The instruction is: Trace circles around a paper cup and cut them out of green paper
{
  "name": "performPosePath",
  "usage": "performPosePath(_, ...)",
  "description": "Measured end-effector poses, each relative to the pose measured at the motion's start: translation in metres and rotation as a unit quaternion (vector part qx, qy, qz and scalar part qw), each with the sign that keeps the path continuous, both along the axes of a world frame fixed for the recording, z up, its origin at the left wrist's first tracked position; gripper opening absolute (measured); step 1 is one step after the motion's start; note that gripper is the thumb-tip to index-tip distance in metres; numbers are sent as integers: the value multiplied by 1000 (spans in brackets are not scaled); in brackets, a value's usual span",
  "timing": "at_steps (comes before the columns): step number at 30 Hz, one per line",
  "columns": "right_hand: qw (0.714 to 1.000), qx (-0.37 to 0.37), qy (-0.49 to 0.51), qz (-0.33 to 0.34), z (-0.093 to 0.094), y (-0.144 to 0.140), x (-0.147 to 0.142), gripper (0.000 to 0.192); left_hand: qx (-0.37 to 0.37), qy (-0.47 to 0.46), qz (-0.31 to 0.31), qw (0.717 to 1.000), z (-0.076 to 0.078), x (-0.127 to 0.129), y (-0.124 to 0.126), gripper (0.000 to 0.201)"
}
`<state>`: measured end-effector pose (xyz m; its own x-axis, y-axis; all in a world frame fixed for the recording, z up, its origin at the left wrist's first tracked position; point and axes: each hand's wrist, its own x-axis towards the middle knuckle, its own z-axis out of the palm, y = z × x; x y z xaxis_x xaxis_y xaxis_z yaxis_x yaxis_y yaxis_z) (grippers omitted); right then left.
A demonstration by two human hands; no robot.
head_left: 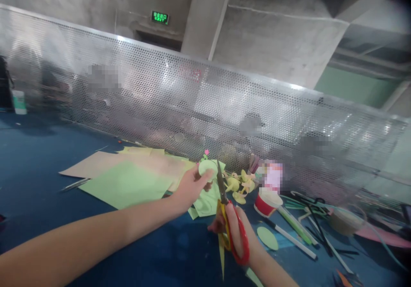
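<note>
1. Nearest the camera, the right hand [239,231] gripped a pair of scissors [228,212] by its red and yellow handles, fingers threaded through the loops; the wrist rose from the bottom edge of the view.
2. Those scissors stood with their long axis running almost straight away from the person; the handles sat low and close, and the dark blades pointed up and slightly left toward the mesh screen [199,103]; the blades looked nearly closed, with the tip beside a pale green paper disc [205,168].
3. That disc was pinched in the left hand [191,188], thumb and fingers closed on its lower left edge; the hand held it above the blue table [35,158], just left of the blade tip; whether blade and paper touched could not be told.
4. Under the left hand lay green paper sheets [125,186] and tan sheets [102,165], overlapping and spread flat on the table; a green offcut [207,203] lay just below the disc.
5. Right of the scissors stood a red and white cup [267,201]; yellow paper flowers [239,186] clustered between it and the blades.
6. A small green oval [267,238] lay flat near the right wrist; a white pen [290,238] ran diagonally beside it; further right, sticks and cords lay tangled and blurred.
</note>
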<state>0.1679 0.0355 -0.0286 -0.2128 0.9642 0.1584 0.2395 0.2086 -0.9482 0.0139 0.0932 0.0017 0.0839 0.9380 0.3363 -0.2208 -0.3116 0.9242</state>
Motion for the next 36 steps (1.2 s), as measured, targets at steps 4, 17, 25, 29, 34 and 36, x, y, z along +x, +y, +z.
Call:
performPosePath(4,1000,2,-29,-10,13,-5,0,71,-1,-9,14,1000,10,-2,-1,30)
performPosePath(17,1000,13,-27,-8,17,-4,1,70,-43,-26,0,999,20,4,-18,17)
performPosePath(25,1000,6,-21,-20,22,-4,1,62,-40,-30,-8,999,16,5,-18,16)
performPosePath(29,1000,-10,9,-20,20,-3,2,59,-37,-30,-7,999,15,6,-19,18)
performPosePath(34,999,-18,19,-31,20,-1,2,62,-34,-24,-3,999,13,5,-18,19)
performPosePath(36,999,-14,11,-34,21,-1,1,63,-30,-19,-1,999,12,6,-17,19)
